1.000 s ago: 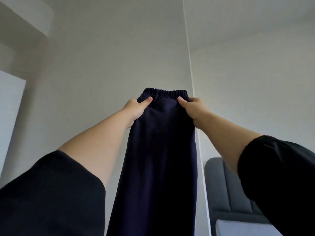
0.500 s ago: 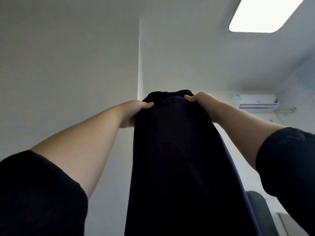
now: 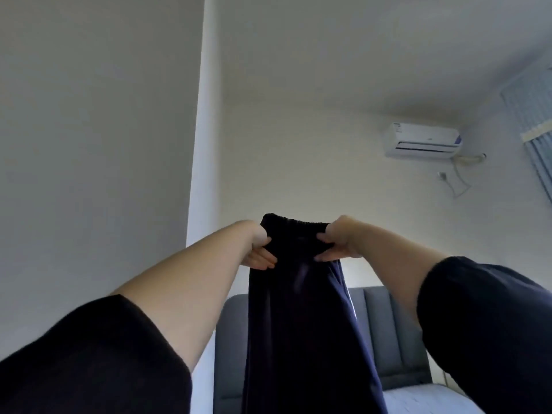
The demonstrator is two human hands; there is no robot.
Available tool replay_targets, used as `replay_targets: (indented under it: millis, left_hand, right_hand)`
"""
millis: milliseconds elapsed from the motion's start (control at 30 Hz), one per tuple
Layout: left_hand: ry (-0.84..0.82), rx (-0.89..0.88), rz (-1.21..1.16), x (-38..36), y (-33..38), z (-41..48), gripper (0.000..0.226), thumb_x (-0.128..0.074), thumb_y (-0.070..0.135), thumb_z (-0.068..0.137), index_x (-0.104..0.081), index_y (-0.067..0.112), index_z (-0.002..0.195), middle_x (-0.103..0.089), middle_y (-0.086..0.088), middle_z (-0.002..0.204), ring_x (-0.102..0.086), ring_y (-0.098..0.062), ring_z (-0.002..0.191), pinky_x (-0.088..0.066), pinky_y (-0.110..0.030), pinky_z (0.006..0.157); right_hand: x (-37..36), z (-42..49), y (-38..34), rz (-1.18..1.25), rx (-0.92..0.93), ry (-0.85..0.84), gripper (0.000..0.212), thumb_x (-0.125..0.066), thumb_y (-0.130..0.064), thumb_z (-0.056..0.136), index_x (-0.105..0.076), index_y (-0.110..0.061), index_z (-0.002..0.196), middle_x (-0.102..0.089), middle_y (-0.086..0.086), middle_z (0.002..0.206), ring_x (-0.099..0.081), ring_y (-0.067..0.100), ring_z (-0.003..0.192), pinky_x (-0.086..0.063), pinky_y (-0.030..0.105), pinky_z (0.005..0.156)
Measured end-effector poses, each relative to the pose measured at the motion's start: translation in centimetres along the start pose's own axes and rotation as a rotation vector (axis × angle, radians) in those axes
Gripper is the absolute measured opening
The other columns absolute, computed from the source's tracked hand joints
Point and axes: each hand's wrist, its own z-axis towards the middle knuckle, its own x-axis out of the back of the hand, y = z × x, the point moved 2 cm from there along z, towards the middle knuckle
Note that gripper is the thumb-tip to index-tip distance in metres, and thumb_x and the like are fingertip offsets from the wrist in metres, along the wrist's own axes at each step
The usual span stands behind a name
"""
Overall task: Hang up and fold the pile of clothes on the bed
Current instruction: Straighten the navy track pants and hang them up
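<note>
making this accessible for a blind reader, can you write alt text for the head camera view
The person's left hand and right hand grip the elastic waistband of a dark navy garment, held up so it hangs straight down. Behind are a grey padded headboard and a white wall-mounted air conditioner.

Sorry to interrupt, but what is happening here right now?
A person is holding a dark navy pair of trousers up in the air by the elastic waistband, the left hand gripping one end and the right hand the other. They hang down in front of a grey headboard. The trousers are neither folded nor hung yet.
</note>
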Motion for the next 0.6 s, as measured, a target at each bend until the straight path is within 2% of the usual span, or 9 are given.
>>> replay_targets:
  millis: [33, 67, 133, 167, 233, 300, 400, 500, 600]
  left_hand:
    - [0.115, -0.142, -0.056, 0.0, 1.5, 1.0, 0.026, -0.047, 0.017, 0.101, -0.061, -0.001, 0.089, -0.069, -0.010, 0.080, -0.065, -0.023, 0.086, -0.050, -0.027, 0.060]
    - [0.287, -0.345, -0.112, 0.5, 4.0, 1.6, 0.018, -0.050, 0.013, 0.097, -0.060, 0.001, 0.089, -0.068, -0.010, 0.083, -0.063, -0.025, 0.084, -0.050, -0.030, 0.065]
    - [0.581, -0.799, -0.136, 2.6, 9.8, 0.2, 0.013, -0.050, 0.014, 0.092, -0.060, 0.006, 0.096, -0.063, -0.004, 0.088, -0.059, -0.021, 0.079, -0.048, -0.033, 0.070]
    - [0.626, -0.963, -0.118, 3.4, 12.2, -1.1, 0.014, -0.049, 0.018, 0.093, -0.058, 0.009, 0.096, -0.059, 0.001, 0.084, -0.055, -0.016, 0.074, -0.045, -0.030, 0.067]
    - [0.647, -1.157, -0.061, 4.4, 15.2, -3.0, 0.010, -0.048, 0.023, 0.095, -0.052, 0.014, 0.093, -0.051, 0.007, 0.078, -0.048, -0.009, 0.068, -0.038, -0.023, 0.061]
    - [0.629, -1.189, -0.026, 4.3, 15.4, -3.2, 0.006, -0.049, 0.024, 0.096, -0.050, 0.018, 0.095, -0.050, 0.009, 0.080, -0.047, -0.005, 0.070, -0.036, -0.019, 0.062]
    - [0.568, -1.092, 0.017, 2.0, 11.9, -1.6, 0.007, -0.049, 0.023, 0.096, -0.051, 0.017, 0.099, -0.050, 0.009, 0.083, -0.048, -0.006, 0.074, -0.037, -0.019, 0.064]
    - [0.454, -0.925, 0.067, -2.5, 5.1, 0.0, 0.009, -0.049, 0.023, 0.096, -0.051, 0.015, 0.094, -0.050, 0.006, 0.081, -0.048, -0.015, 0.075, -0.036, -0.024, 0.062]
    - [0.331, -0.749, 0.095, -8.1, -4.8, 0.5, 0.007, -0.051, 0.023, 0.096, -0.051, 0.016, 0.096, -0.055, 0.002, 0.091, -0.051, -0.018, 0.084, -0.039, -0.028, 0.070]
  right_hand:
    - [0.4, 0.9, -0.9, -0.099, 0.169, 0.232, 0.029, -0.053, -0.016, 0.096, -0.051, -0.001, 0.121, -0.061, 0.017, 0.111, -0.064, 0.029, 0.089, -0.052, 0.030, 0.073]
    - [2.0, 1.2, -2.6, -0.019, 0.355, 0.463, 0.022, -0.055, -0.012, 0.093, -0.054, -0.004, 0.113, -0.062, 0.016, 0.107, -0.061, 0.028, 0.091, -0.048, 0.026, 0.075]
    - [7.1, 0.4, -6.6, 0.212, 0.674, 0.793, 0.016, -0.052, -0.002, 0.087, -0.051, -0.012, 0.100, -0.058, 0.007, 0.091, -0.052, 0.020, 0.079, -0.035, 0.014, 0.057]
    - [9.6, -0.6, -8.5, 0.232, 0.773, 0.870, 0.018, -0.049, -0.001, 0.085, -0.047, -0.014, 0.098, -0.055, 0.004, 0.088, -0.047, 0.018, 0.074, -0.034, 0.014, 0.050]
    - [13.2, -2.3, -11.0, 0.156, 0.888, 0.884, 0.020, -0.048, -0.002, 0.086, -0.043, -0.017, 0.097, -0.053, 0.000, 0.089, -0.046, 0.012, 0.071, -0.033, 0.010, 0.050]
    - [14.0, -3.0, -10.5, 0.051, 0.902, 0.838, 0.022, -0.050, -0.003, 0.087, -0.041, -0.021, 0.096, -0.049, -0.006, 0.084, -0.044, 0.003, 0.069, -0.033, 0.012, 0.052]
    - [11.7, -2.2, -5.4, -0.071, 0.813, 0.737, 0.020, -0.052, -0.006, 0.088, -0.040, -0.021, 0.095, -0.046, -0.010, 0.075, -0.041, 0.003, 0.065, -0.031, 0.021, 0.052]
    - [7.0, -2.3, 1.8, -0.105, 0.670, 0.590, 0.016, -0.052, -0.007, 0.089, -0.041, -0.019, 0.095, -0.047, -0.009, 0.074, -0.042, 0.005, 0.065, -0.030, 0.021, 0.052]
    - [1.3, -3.8, 10.2, -0.112, 0.518, 0.408, 0.014, -0.053, -0.006, 0.089, -0.047, -0.014, 0.099, -0.051, -0.004, 0.077, -0.047, 0.016, 0.070, -0.035, 0.026, 0.056]
